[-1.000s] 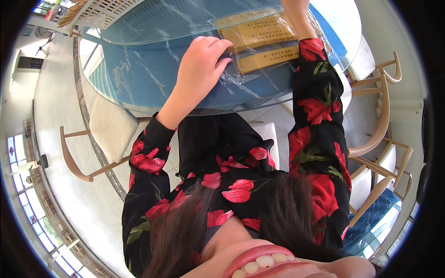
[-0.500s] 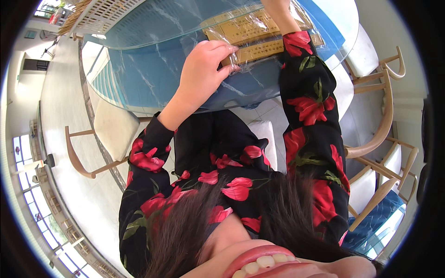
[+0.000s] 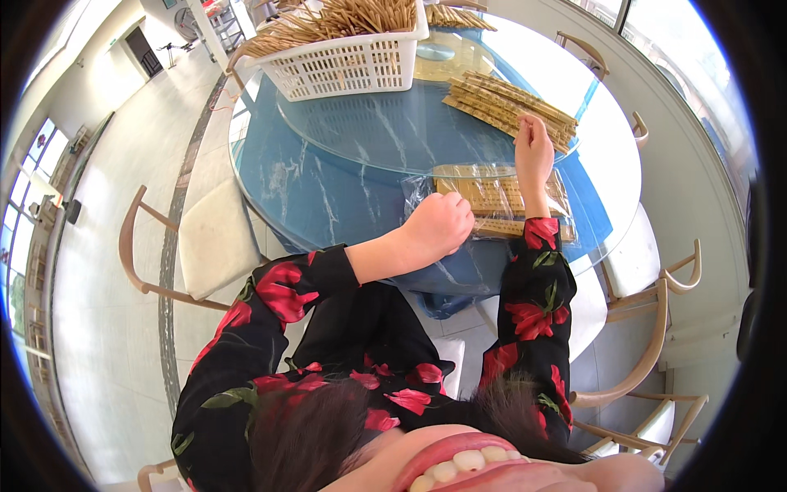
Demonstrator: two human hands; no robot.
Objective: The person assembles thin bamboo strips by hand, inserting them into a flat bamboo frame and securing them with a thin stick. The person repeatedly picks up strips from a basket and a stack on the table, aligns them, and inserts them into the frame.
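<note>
My left hand (image 3: 438, 225), fingers curled closed, is at the near left edge of a clear plastic bag (image 3: 566, 201). Whatever may be in those fingers is hidden. Inside the bag lie rows of long, flat gold-coloured printed strips (image 3: 475, 193). My right hand (image 3: 534, 156) reaches over the bag to a loose pile of similar long gold strips (image 3: 504, 100) on the glass turntable. Its fingers are pinched together at the pile's near side; I cannot make out what they hold.
A white slotted plastic basket (image 3: 344, 72) heaped with thin brown sticks (image 3: 344, 25) stands at the far left of the round blue marbled table (image 3: 279, 193). More strips (image 3: 459, 16) lie behind it. Chairs with pale seats (image 3: 215, 246) surround the table.
The view has tilted up, bringing the basket and loose pile into sight. My left hand's fingers, earlier spread at the bag's edge, are now curled. My right hand now shows at the pile.
</note>
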